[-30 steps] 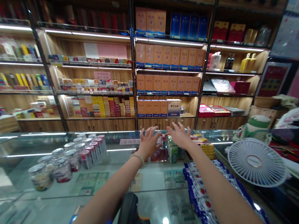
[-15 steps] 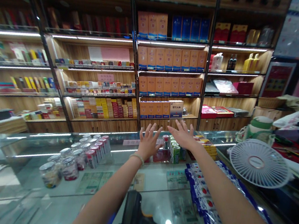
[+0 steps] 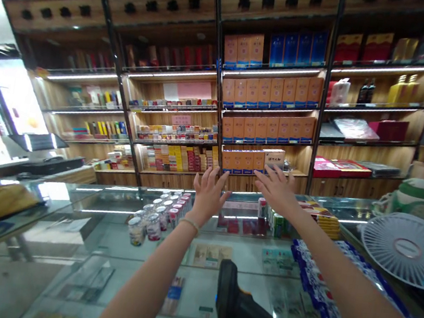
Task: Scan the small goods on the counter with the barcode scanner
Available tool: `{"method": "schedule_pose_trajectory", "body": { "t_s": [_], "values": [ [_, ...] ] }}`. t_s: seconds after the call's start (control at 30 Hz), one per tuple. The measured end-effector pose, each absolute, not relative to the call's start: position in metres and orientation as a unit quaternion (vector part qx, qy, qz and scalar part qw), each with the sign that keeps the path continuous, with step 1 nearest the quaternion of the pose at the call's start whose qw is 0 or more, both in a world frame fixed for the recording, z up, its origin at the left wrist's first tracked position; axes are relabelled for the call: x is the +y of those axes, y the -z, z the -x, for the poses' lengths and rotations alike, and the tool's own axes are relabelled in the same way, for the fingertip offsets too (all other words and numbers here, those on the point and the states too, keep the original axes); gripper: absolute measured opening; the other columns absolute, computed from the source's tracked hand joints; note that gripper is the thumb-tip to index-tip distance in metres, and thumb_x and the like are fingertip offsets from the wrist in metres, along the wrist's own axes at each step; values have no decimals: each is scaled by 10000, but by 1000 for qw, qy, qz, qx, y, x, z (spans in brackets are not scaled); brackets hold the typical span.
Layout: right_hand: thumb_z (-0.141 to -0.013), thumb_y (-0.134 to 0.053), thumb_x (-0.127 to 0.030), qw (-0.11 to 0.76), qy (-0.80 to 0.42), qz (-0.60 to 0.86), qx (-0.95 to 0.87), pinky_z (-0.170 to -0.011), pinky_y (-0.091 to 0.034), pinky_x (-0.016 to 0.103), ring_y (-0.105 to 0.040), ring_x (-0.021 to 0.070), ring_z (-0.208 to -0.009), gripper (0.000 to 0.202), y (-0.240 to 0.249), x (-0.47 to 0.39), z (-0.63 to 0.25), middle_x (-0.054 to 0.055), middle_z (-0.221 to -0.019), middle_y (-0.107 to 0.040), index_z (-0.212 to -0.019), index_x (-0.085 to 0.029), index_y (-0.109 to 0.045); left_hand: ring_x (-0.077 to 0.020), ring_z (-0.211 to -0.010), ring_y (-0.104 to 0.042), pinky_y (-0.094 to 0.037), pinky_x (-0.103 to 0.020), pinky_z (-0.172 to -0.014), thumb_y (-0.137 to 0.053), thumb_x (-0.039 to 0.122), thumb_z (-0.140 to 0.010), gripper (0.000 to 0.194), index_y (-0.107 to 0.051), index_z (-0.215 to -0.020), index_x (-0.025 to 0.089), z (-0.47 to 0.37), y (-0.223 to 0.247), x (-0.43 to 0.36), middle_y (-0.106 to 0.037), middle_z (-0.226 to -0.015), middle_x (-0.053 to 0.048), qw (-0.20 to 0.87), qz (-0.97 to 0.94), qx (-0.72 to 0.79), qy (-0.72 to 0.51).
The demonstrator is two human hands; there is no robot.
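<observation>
left grip (image 3: 207, 194) and right grip (image 3: 278, 193) spread empty, the right partly hiding containers (image 3: 277, 225).

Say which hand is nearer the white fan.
Right. The right hand hovers left of the white fan; the left hand is also left of it, farther away.

White fan (image 3: 385, 246), green-lidded jug (image 3: 418, 190), orange boxes (image 3: 264, 92) on wooden shelves (image 3: 302, 157)

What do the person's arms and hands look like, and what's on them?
The left arm and right arm look bare, with no sleeves showing. The left hand and right hand have no gloves. A thin, pale bracelet circles the left wrist; I see none on the right.
</observation>
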State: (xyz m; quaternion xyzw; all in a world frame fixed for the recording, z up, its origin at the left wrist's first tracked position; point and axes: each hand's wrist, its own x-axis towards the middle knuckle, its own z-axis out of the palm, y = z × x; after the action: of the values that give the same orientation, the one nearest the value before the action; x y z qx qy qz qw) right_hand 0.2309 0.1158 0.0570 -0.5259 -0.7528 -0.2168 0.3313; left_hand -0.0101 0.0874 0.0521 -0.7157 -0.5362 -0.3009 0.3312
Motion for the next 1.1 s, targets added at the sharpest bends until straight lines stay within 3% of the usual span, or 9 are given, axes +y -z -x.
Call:
{"method": "schedule_pose_trajectory", "body": {
  "t_s": [0.23, 0.5, 0.83, 1.1],
  "values": [
    [-1039, -231, -481, 347, 199, 496, -770, -1147, -156, 563, -313, 292, -1440, 508, -68, 94, -195, 45, -1541, -472, -1407, -334, -549, -335, -1458, -305, -86, -579, -1210, -587, 433, -914, 475, -557, -1382, 353, 79, -81, 41, -411, -1559, -86, 346, 686, -571, 288],
    [-1030, -289, -467, 342, 146, 438, -818, -1155, -127, 534, -320, 288, -1437, 478, -70, 69, -126, 32, -1526, -496, -1398, -322, -557, -309, -1442, -333, -116, -555, -1201, -574, 394, -923, 340, -655, -1251, 354, 134, -70, 19, -483, -1511, -60, 364, 652, -595, 296],
    [-1021, -355, -446, 267, 118, 399, -870, -1149, -150, 601, -276, 293, -1473, 463, -55, 61, -60, 54, -1559, -448, -1450, -331, -488, -320, -1414, -369, -183, -576, -1170, -644, 357, -874, 286, -706, -1153, 355, 170, -44, 7, -517, -1482, -49, 338, 650, -633, 250],
    [-973, -505, -402, 201, 109, 372, -899, -1145, -153, 646, -242, 344, -1485, 431, -41, 59, -25, 84, -1598, -376, -1397, -341, -549, -341, -1423, -347, -237, -607, -1149, -732, 325, -800, 323, -719, -1118, 379, 174, -34, 5, -490, -1516, -28, 309, 669, -645, 201]
  ]
}}
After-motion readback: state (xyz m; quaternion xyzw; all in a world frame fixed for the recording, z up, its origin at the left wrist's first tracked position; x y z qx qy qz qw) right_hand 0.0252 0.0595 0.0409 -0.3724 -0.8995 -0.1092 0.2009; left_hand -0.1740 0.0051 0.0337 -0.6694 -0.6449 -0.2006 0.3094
